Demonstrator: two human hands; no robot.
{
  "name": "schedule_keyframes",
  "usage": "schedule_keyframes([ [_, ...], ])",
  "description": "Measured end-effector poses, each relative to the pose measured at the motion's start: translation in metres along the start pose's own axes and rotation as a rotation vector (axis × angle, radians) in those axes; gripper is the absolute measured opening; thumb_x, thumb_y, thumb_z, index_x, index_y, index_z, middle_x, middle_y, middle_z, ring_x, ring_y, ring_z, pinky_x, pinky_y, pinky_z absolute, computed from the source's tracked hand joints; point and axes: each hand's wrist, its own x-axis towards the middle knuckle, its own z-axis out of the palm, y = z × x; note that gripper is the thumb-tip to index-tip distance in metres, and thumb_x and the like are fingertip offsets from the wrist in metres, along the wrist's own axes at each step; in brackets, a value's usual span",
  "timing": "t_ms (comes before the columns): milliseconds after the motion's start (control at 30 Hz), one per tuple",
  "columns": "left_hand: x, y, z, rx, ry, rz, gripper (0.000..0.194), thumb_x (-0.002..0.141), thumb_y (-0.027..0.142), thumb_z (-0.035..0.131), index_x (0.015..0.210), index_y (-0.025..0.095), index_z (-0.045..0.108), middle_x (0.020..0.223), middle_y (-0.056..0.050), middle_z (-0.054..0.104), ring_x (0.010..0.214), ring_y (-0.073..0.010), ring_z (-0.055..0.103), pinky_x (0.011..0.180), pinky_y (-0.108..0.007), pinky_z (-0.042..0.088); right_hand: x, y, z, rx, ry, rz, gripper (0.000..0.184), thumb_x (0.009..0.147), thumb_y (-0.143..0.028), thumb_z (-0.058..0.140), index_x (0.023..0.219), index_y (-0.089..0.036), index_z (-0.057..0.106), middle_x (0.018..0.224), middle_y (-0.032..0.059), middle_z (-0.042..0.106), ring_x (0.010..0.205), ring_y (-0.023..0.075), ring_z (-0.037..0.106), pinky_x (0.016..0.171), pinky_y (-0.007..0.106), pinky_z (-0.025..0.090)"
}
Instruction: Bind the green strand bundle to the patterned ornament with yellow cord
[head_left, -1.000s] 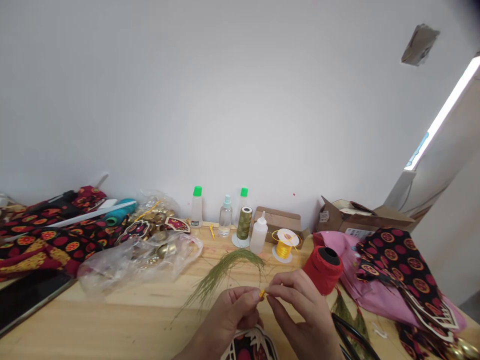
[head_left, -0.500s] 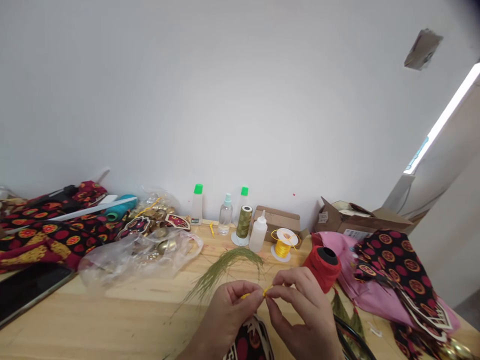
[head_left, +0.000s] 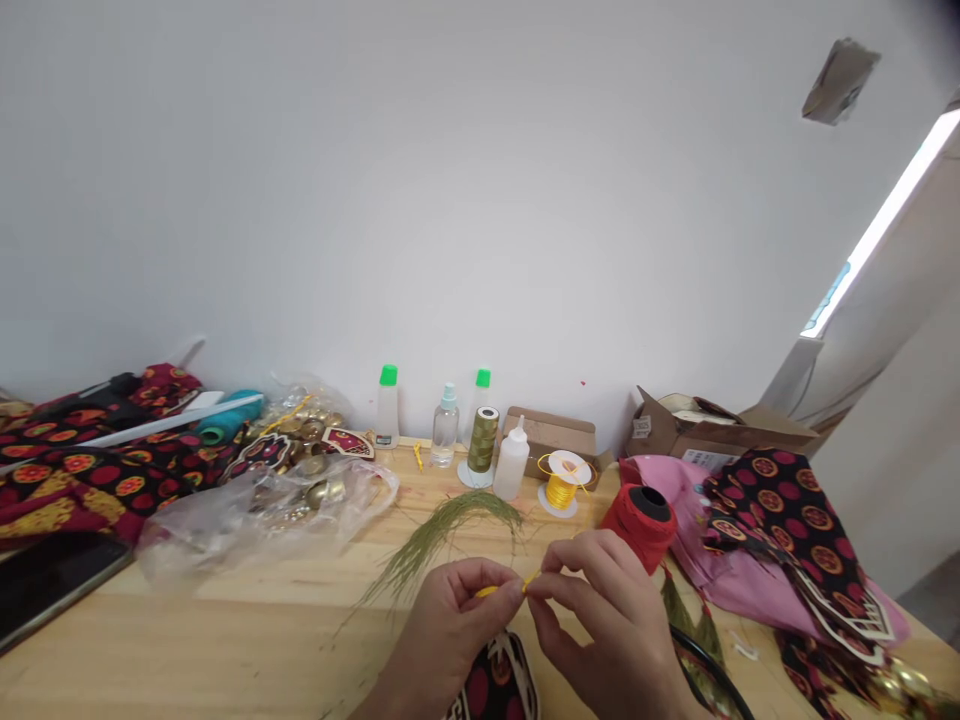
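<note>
Between my two hands runs a short piece of yellow cord (head_left: 530, 579). My left hand (head_left: 457, 625) is closed, pinching the cord between thumb and forefinger. Just to its right, my right hand (head_left: 600, 610) pinches the same cord with thumb and fingertips. Below them lies a dark patterned fabric piece (head_left: 495, 685) with pale trim, partly covered by my left hand. A bundle of olive-green threads (head_left: 442, 530) is spread on the table just beyond my hands.
Behind stand a yellow cord spool (head_left: 562, 490), a white squeeze bottle (head_left: 511, 462), an olive thread spool (head_left: 484, 440) and a spray bottle (head_left: 445, 430). A red thread cone (head_left: 643, 525) is by my right hand. Left are a plastic bag (head_left: 277, 510) and a phone (head_left: 56, 585).
The view has shifted slightly, so the table things appear a little further left. Both hands still pinch the yellow cord, with slightly more of it showing between the fingertips.
</note>
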Motion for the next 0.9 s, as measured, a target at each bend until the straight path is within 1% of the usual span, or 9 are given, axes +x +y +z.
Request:
schedule_keyframes([
  [200,-0.0043,0.0064,0.0026,0.070,-0.014,0.036,0.024,0.056,0.034,0.065,0.060,0.011,0.060,0.051,0.003,0.052,0.049,-0.0079,0.042,0.050,-0.021,0.030,0.0009,0.0019,-0.0042,-0.102,-0.064,-0.106,0.010,0.065,-0.009,0.057,0.066,-0.019,0.056,0.065,-0.0002,0.059,0.061,0.0127,0.049,0.054,0.026,0.036],
  [267,-0.0052,0.0072,0.0030,0.081,-0.023,0.033,0.024,0.056,0.034,0.065,0.060,0.011,0.060,0.050,0.003,0.051,0.048,-0.0073,0.040,0.049,-0.020,0.030,0.0006,0.0019,-0.0043,-0.097,-0.066,-0.108,0.011,0.064,-0.008,0.055,0.064,-0.018,0.055,0.064,-0.0002,0.058,0.059,0.0125,0.048,0.053,0.025,0.036],
  [333,-0.0047,0.0065,0.0030,0.062,-0.035,0.012,0.025,0.055,0.035,0.065,0.059,0.011,0.060,0.047,0.004,0.049,0.044,-0.0057,0.036,0.045,-0.019,0.026,0.0007,0.0015,-0.0034,-0.037,-0.048,-0.060,0.012,0.063,-0.006,0.054,0.062,-0.018,0.053,0.063,0.0005,0.056,0.059,0.0127,0.048,0.052,0.025,0.036],
  [467,-0.0010,0.0022,0.0019,-0.039,-0.079,-0.051,0.029,0.051,0.040,0.067,0.056,0.012,0.060,0.039,0.006,0.045,0.036,-0.0029,0.025,0.039,-0.019,0.017,0.0027,-0.0011,-0.0010,0.195,-0.021,0.111,0.014,0.061,-0.003,0.050,0.064,-0.017,0.051,0.063,0.0012,0.051,0.060,0.0124,0.047,0.052,0.024,0.039],
  [533,0.0009,-0.0003,0.0011,-0.082,-0.098,-0.067,0.029,0.049,0.040,0.068,0.054,0.012,0.060,0.039,0.005,0.047,0.034,-0.0025,0.026,0.039,-0.020,0.016,0.0040,-0.0024,-0.0004,0.281,-0.027,0.166,0.015,0.061,-0.003,0.049,0.064,-0.017,0.049,0.063,0.0010,0.050,0.061,0.0122,0.048,0.053,0.024,0.040],
  [633,0.0025,-0.0026,0.0001,-0.139,-0.129,-0.094,0.028,0.048,0.038,0.069,0.049,0.012,0.057,0.039,0.004,0.047,0.034,-0.0027,0.028,0.039,-0.019,0.016,0.0043,-0.0028,0.0001,0.328,-0.043,0.204,0.015,0.061,-0.003,0.049,0.064,-0.018,0.049,0.063,0.0007,0.050,0.061,0.0124,0.048,0.054,0.024,0.041],
  [733,0.0025,-0.0027,-0.0001,-0.185,-0.156,-0.113,0.028,0.049,0.038,0.069,0.047,0.013,0.056,0.034,0.007,0.040,0.034,-0.0027,0.025,0.038,-0.018,0.015,0.0026,-0.0014,0.0009,0.302,-0.040,0.170,0.015,0.062,-0.003,0.049,0.064,-0.018,0.050,0.063,0.0005,0.050,0.061,0.0124,0.048,0.053,0.024,0.041],
  [900,0.0025,-0.0026,-0.0003,-0.240,-0.232,-0.147,0.027,0.052,0.037,0.067,0.046,0.014,0.055,0.032,0.010,0.030,0.032,-0.0018,0.018,0.038,-0.018,0.019,0.0007,0.0020,0.0012,0.180,-0.011,0.017,0.015,0.063,-0.004,0.048,0.064,-0.018,0.051,0.062,0.0001,0.052,0.059,0.0115,0.046,0.051,0.023,0.039],
])
